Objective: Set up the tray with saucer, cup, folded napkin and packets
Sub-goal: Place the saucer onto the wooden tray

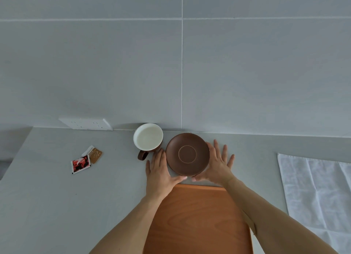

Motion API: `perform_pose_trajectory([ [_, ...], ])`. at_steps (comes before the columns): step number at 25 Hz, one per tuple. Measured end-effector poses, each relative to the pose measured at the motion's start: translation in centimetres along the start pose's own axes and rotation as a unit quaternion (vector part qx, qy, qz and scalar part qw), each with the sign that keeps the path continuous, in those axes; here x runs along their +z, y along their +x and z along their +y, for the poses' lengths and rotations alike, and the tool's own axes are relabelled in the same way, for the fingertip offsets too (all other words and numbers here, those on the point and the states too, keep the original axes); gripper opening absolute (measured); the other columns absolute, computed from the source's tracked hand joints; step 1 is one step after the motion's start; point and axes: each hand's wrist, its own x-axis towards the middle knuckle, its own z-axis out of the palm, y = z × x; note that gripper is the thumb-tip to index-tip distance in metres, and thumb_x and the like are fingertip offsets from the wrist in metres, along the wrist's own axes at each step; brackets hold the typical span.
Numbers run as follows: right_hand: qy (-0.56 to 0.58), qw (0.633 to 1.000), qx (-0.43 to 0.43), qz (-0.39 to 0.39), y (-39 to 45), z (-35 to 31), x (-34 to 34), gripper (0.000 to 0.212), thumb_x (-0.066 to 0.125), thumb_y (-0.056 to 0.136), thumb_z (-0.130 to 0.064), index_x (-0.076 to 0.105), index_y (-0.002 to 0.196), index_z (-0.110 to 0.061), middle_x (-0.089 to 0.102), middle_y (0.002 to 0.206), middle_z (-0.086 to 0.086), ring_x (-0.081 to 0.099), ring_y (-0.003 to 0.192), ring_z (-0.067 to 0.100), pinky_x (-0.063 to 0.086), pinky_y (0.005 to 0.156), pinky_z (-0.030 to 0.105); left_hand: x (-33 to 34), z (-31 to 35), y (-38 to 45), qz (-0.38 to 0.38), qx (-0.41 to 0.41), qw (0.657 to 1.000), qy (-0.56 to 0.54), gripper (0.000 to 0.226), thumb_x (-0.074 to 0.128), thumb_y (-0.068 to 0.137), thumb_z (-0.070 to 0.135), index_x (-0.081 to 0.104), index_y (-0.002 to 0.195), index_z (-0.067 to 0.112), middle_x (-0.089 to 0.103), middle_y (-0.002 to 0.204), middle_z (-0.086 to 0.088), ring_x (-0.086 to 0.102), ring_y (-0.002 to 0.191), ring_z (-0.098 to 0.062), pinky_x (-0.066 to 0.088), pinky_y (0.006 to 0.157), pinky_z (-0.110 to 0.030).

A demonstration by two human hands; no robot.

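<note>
A brown saucer (187, 154) lies on the grey counter just beyond the far edge of the orange wooden tray (197, 219). My left hand (159, 173) and my right hand (218, 163) flank the saucer with fingers spread, thumbs at its near rim; whether they grip it is unclear. A brown cup (148, 139) with a white inside stands to the saucer's left, handle toward me. Two packets, one red (80, 164) and one tan (95, 154), lie at the left. A white napkin (315, 193) lies spread flat at the right.
The tiled wall rises right behind the cup and saucer. A white power socket strip (86, 124) sits on the wall at the counter's back left. The counter's left edge drops off near the packets.
</note>
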Motion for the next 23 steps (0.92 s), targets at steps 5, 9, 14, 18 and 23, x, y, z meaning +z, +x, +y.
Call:
perform_pose_trajectory([
  [5, 0.035, 0.999, -0.005, 0.029, -3.2, -0.1, 0.4, 0.151, 0.068, 0.027, -0.087, -0.010, 0.146, -0.038, -0.019, 0.161, -0.007, -0.030, 0.143, 0.035, -0.017, 0.110, 0.064, -1.3, 0.5, -2.0, -0.015, 0.009, 1.000, 0.002, 0.125, 0.061, 0.057, 0.080, 0.014, 0.152, 0.015, 0.018, 0.161, 0.002, 0.005, 0.149, -0.013, 0.004, 0.120, -0.045],
  [9, 0.020, 0.999, 0.008, 0.040, -6.6, -0.4, 1.5, 0.147, 0.071, 0.034, -0.084, -0.013, 0.146, -0.038, -0.019, 0.161, -0.003, -0.031, 0.142, 0.035, -0.018, 0.109, 0.063, -2.5, 0.3, -5.2, -0.022, 0.016, 1.000, 0.001, 0.125, 0.065, 0.058, 0.079, 0.013, 0.152, 0.017, 0.018, 0.161, 0.001, 0.004, 0.150, -0.015, 0.007, 0.120, -0.048],
  [14, 0.037, 0.998, 0.018, 0.049, -11.9, -0.9, 4.3, 0.149, 0.066, 0.028, -0.088, -0.014, 0.145, -0.041, -0.016, 0.162, -0.002, -0.031, 0.142, 0.033, -0.021, 0.108, 0.060, -3.8, -0.9, -10.2, -0.044, 0.029, 0.998, 0.031, 0.124, 0.063, 0.061, 0.079, 0.010, 0.153, 0.016, 0.012, 0.163, 0.001, -0.001, 0.150, -0.017, 0.003, 0.120, -0.046],
  [18, 0.045, 0.998, 0.018, 0.044, -14.9, -1.3, 6.7, 0.148, 0.066, 0.026, -0.086, -0.011, 0.145, -0.041, -0.012, 0.162, -0.003, -0.030, 0.143, 0.033, -0.025, 0.105, 0.058, -4.0, -2.6, -13.9, -0.058, 0.026, 0.998, 0.030, 0.125, 0.063, 0.059, 0.080, 0.008, 0.154, 0.019, 0.009, 0.163, 0.002, -0.002, 0.150, -0.017, 0.000, 0.119, -0.045],
  [23, 0.025, 0.999, 0.027, 0.038, -17.1, -1.6, 9.6, 0.145, 0.062, 0.029, -0.089, -0.010, 0.146, -0.040, -0.013, 0.163, -0.001, -0.029, 0.143, 0.035, -0.026, 0.104, 0.058, -3.8, -4.6, -15.9, -0.085, 0.025, 0.994, 0.066, 0.125, 0.058, 0.060, 0.083, 0.009, 0.154, 0.017, 0.006, 0.164, 0.001, -0.005, 0.150, -0.019, 0.001, 0.119, -0.046],
])
